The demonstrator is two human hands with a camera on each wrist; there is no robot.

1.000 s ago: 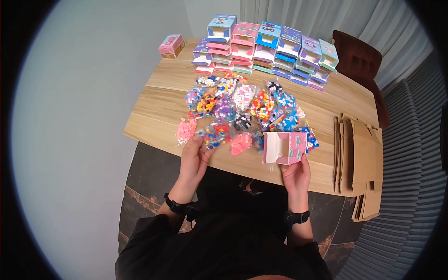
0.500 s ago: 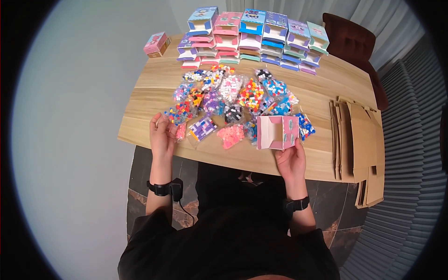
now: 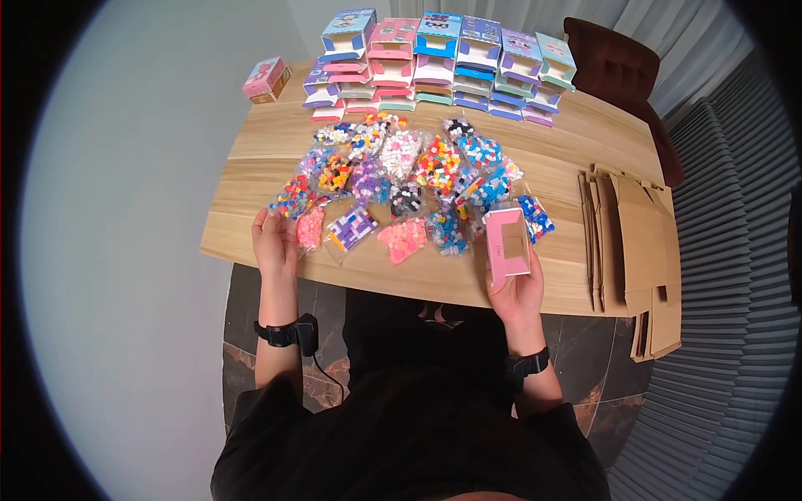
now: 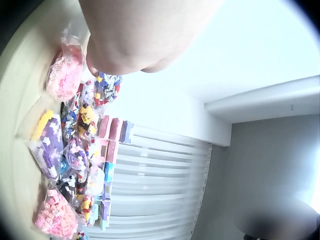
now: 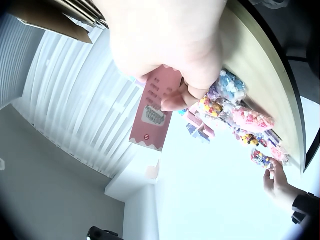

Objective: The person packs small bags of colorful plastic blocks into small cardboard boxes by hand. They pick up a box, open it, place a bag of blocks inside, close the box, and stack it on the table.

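My left hand (image 3: pixel 276 242), at the table's left front, pinches a clear bag of red, blue and yellow bricks (image 3: pixel 290 199); in the right wrist view the same bag (image 5: pixel 260 158) hangs from the fingertips. My right hand (image 3: pixel 520 296) holds a small pink box (image 3: pixel 496 250) with a cut-out window and a loose flap, over the front right of the table. A printed panel of the box (image 5: pixel 150 117) shows in the right wrist view. Between the hands lie a purple-and-white brick bag (image 3: pixel 352 228) and two bags of pink bricks, one left (image 3: pixel 310 227), one central (image 3: pixel 404 240).
Several more bags of coloured bricks (image 3: pixel 401 154) cover the middle of the wooden table (image 3: pixel 576 150). Opened boxes (image 3: pixel 434 63) are stacked along the back, with a separate pink box (image 3: pixel 266 79) at back left. Flattened cardboard (image 3: pixel 643 242) leans at the right edge.
My left hand has carried the mixed brick bag leftward from the front middle, uncovering the purple-and-white bag. My right hand has tilted the pink box, turning its windowed side into view.
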